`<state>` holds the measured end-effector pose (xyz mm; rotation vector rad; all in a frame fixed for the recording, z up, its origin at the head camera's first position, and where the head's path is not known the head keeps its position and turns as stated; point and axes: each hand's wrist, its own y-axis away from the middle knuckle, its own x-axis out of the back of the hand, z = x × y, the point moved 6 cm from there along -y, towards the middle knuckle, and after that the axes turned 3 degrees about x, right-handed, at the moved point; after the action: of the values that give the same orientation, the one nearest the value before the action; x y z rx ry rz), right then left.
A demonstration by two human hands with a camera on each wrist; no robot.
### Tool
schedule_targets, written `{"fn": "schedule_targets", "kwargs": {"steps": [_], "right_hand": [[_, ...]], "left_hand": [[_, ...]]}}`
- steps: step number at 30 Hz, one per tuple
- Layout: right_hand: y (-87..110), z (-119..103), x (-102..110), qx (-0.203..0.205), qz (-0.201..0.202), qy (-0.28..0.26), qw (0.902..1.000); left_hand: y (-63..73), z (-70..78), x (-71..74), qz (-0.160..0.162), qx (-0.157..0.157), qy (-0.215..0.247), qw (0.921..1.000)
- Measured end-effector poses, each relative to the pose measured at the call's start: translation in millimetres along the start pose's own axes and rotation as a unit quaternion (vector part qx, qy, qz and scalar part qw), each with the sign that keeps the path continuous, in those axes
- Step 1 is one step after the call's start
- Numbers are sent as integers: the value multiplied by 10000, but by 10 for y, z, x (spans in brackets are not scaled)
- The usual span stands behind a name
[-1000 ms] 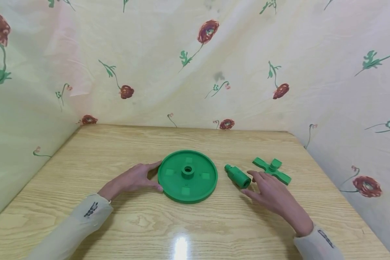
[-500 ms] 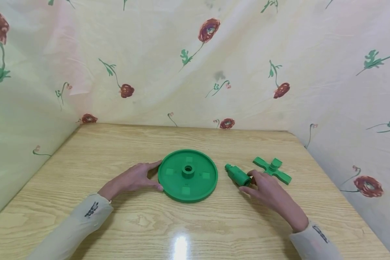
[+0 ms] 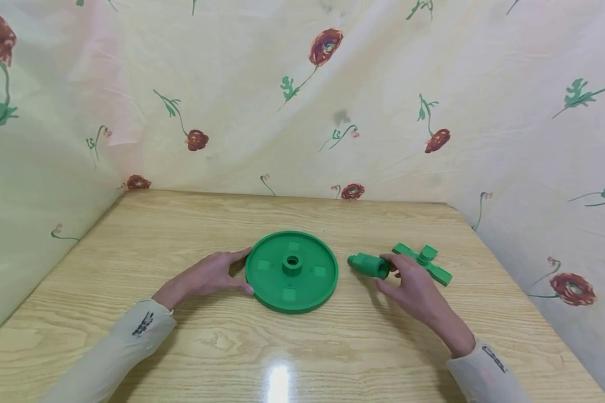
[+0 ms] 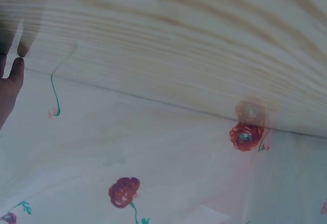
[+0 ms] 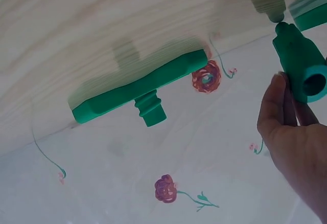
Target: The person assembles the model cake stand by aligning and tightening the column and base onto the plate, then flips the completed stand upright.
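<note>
A round green plastic disc (image 3: 307, 296) with a raised rim and a hollow central hub lies flat on the table. My left hand (image 3: 209, 275) rests at its left edge, thumb and index finger spread along the rim. To the disc's right, my right hand (image 3: 415, 288) pinches the wide hollow end of a green cylindrical piece (image 3: 367, 265) with a stepped narrow tip. That hollow end is raised, and in the right wrist view the cylindrical piece (image 5: 299, 55) has its tip down at the tabletop. Just behind the right hand lies a green cross-shaped piece (image 3: 438, 274) with a central stub.
The wood-grain table (image 3: 206, 347) is glossy and reflects the things on it. A flower-printed cloth (image 3: 242, 101) hangs along its back and both sides. In the right wrist view the cross-shaped piece (image 5: 143, 86) is seen edge-on, a little apart from the hand.
My right hand has closed on the hollow end of the cylindrical piece, raised that end and turned the piece more sideways. The left hand and the disc have stayed put.
</note>
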<state>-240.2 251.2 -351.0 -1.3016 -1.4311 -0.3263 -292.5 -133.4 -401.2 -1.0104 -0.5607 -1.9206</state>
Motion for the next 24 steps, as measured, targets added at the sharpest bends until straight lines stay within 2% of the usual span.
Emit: {"fn": "schedule_targets", "kwargs": {"steps": [6,10,18,24], "right_hand": [[0,-73,71,637,539,-165,9964],[-8,-118,102,912,790,-409,9919],[-60,-230,81,1207,873,-755,9860],[-128,-306,94,1342,956,-803,9831]], "left_hand": [[-10,11,-3,-18,-22,-6,10000],[-9,25,1,-6,-47,-29,10000],[1,25,-22,-17,-60,-21,10000],[16,32,-11,5,-47,63,10000]]}}
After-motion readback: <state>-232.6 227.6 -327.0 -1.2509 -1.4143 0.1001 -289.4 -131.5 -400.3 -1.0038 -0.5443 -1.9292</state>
